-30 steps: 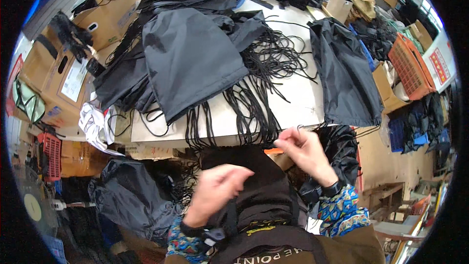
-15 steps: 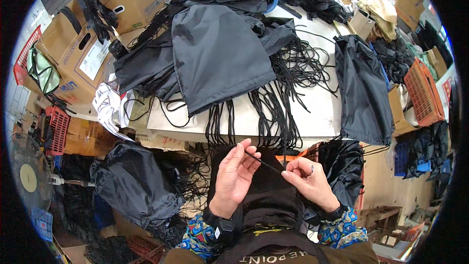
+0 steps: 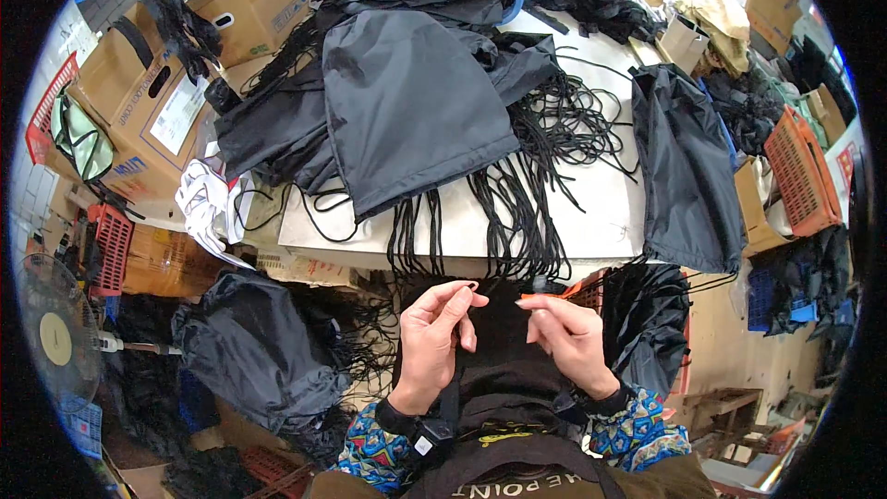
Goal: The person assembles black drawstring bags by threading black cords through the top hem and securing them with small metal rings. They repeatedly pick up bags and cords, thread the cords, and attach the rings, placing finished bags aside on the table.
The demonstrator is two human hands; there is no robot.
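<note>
A white table (image 3: 601,212) carries a big black bag (image 3: 407,102) near its middle, cords (image 3: 517,212) hang over its near edge, and below that edge the left hand (image 3: 430,342) and right hand (image 3: 568,342) pinch a thin black cord (image 3: 494,298) between curled fingertips.

Both hands, left (image 3: 432,337) and right (image 3: 570,337), raised close together, fingers pinched.

A white worktop (image 3: 605,212) carries heaped black drawstring bags (image 3: 407,97) at eleven o'clock, tangled black cords (image 3: 517,194) at centre, another bag (image 3: 688,176) at three.
</note>
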